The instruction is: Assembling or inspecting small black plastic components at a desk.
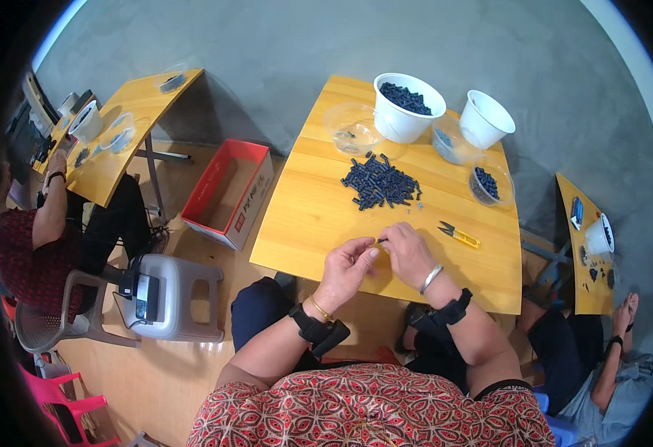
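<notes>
Bucket (408, 128) holds dark pieces (405, 98); middle clear tub (464, 157), perhaps grey bits (444, 140).

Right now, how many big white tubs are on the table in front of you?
2. One white tub, holding dark pieces, is at the back of the wooden table; the other white tub is right of it. None seem hidden.

From afar I make out a small dark stubby piece (381, 241), mostly hidden, pinched between left hand (347, 268) and right hand (410, 255).
</notes>
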`<control>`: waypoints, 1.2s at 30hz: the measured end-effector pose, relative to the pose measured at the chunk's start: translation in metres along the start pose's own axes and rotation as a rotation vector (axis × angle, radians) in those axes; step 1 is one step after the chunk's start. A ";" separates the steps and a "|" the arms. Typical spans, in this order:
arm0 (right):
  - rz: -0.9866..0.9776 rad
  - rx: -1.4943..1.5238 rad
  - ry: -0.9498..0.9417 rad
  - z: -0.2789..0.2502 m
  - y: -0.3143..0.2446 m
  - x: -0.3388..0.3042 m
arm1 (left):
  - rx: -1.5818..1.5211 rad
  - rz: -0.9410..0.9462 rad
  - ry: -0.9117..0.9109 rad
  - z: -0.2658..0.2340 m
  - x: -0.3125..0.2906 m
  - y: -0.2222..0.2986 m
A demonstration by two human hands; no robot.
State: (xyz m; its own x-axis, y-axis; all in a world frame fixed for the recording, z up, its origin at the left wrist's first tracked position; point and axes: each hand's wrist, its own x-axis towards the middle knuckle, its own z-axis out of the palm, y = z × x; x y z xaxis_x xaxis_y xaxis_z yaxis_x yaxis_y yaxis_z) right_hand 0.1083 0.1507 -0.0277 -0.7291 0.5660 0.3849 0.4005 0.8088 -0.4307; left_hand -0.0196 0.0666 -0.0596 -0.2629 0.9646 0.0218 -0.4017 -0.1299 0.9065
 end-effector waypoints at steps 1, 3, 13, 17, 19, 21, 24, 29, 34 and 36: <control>0.006 0.002 -0.001 0.000 -0.006 -0.002 | -0.013 -0.037 -0.016 -0.001 0.002 0.001; -0.045 0.119 0.027 -0.003 -0.016 -0.003 | -0.023 -0.069 -0.037 -0.005 0.004 0.003; -0.082 0.299 0.043 -0.004 -0.014 -0.005 | -0.106 -0.240 -0.178 -0.018 0.008 0.008; 0.294 0.074 0.240 -0.022 0.055 0.004 | -0.127 -0.204 -0.161 -0.017 0.007 0.007; 0.374 0.000 0.173 -0.025 0.076 0.008 | -0.174 -0.192 -0.165 -0.019 0.010 0.004; 0.453 -0.071 0.102 -0.026 0.079 0.016 | -0.219 -0.184 -0.163 -0.019 0.009 0.002; 0.520 -0.168 -0.022 -0.019 0.073 0.030 | -0.205 -0.163 -0.157 -0.018 0.009 0.002; 0.507 -0.405 -0.179 -0.006 0.064 0.039 | -0.181 -0.109 -0.156 -0.019 0.007 0.001; 0.443 -0.433 -0.134 -0.002 0.076 0.023 | -0.161 -0.091 -0.170 -0.017 0.008 0.001; 0.426 -0.399 -0.101 -0.010 0.070 0.018 | -0.169 -0.077 -0.169 -0.018 0.007 0.000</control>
State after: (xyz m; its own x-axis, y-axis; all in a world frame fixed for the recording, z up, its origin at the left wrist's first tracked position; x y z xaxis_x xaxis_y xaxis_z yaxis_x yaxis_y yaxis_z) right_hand 0.1288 0.2190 -0.0431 -0.4996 0.8519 0.1571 0.8330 0.5223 -0.1826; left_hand -0.0375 0.0694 -0.0671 -0.0808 0.9960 0.0385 -0.5597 -0.0773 0.8251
